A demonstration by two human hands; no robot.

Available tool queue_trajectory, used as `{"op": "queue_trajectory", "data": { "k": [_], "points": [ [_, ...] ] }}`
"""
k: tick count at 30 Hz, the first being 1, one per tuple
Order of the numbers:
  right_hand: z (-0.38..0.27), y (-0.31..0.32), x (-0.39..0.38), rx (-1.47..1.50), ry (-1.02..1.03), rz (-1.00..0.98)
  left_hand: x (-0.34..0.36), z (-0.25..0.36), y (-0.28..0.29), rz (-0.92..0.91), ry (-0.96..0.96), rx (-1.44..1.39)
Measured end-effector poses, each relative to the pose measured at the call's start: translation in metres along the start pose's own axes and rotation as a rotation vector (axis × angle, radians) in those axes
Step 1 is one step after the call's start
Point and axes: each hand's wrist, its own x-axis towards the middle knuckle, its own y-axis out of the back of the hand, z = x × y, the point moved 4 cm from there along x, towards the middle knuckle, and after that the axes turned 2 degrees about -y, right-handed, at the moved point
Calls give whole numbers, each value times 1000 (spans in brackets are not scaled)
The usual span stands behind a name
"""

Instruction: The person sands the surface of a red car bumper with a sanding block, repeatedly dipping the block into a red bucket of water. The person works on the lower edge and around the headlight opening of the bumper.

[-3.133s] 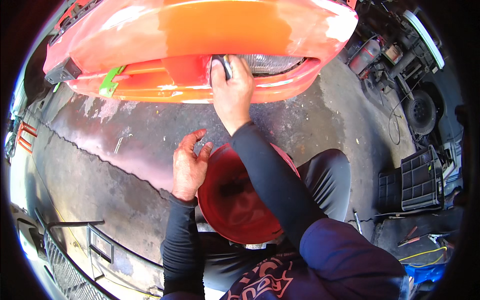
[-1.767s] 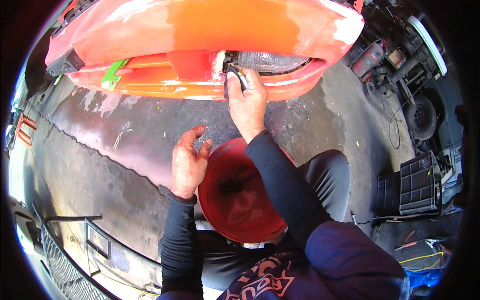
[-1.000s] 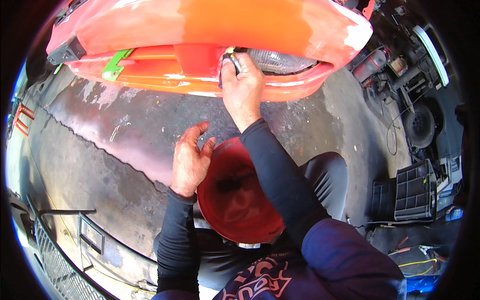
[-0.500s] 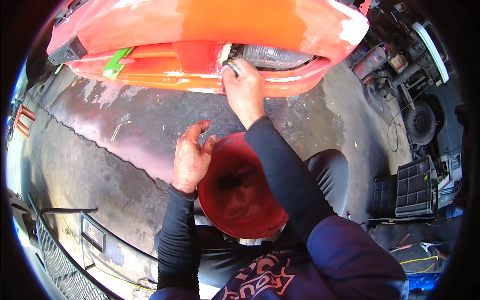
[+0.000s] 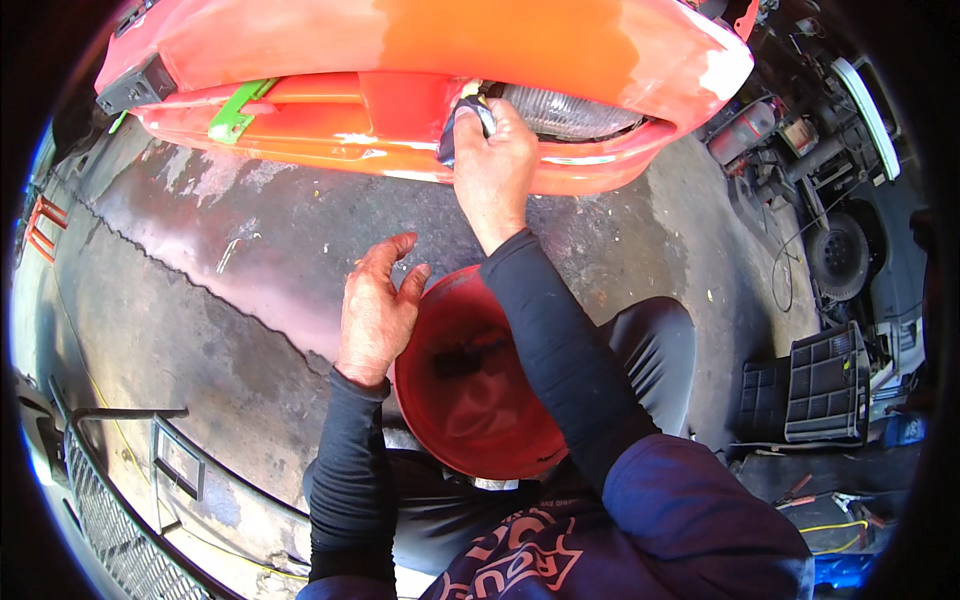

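Observation:
A red-orange car bumper (image 5: pixel 300 140) runs across the top, with a ribbed clear lamp (image 5: pixel 570 113) set in its opening. Beside that lamp, my right hand (image 5: pixel 495 175) is closed on a dark folded piece (image 5: pixel 447 148) and presses it against the bumper. Whether this piece is cloth or abrasive sheet I cannot tell. My left hand (image 5: pixel 378 310) is open, thumb and fingers apart, over the left rim of a red bucket (image 5: pixel 420 400) between my knees. It holds nothing. Inside the bucket lies a dark shape (image 5: pixel 470 357), too dim to name.
A green strip (image 5: pixel 235 112) hangs on the bumper's left part. At right stand a black plastic crate (image 5: pixel 825 385), a wheel (image 5: pixel 838 257) and a red cylinder (image 5: pixel 742 133). A black metal mesh frame (image 5: pixel 120 515) is at lower left. The concrete floor (image 5: pixel 260 350) is cracked.
My right hand has turned and shifted slightly right, showing more of the dark folded piece. My left hand has moved a little to the left and up, still open.

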Motion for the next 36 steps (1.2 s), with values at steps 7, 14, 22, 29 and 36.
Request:
{"op": "queue_trajectory", "data": {
  "k": [7,14,22,29,36],
  "points": [
    [-10,4,4,18,22,-31,2,-1,-6,-40,2,0],
    [2,-3,2,-60,-89,-9,0,1,-7,-71,86,-20],
    [-10,2,12,28,182,68,1,2,-10,-56,16,-3],
    [11,10,-2,-165,-69,-270,-1,-1,-10,-128,82,111],
    [28,50,0,371,-374,-272,-5,-2,-3,-83,36,120]
  ]
}}
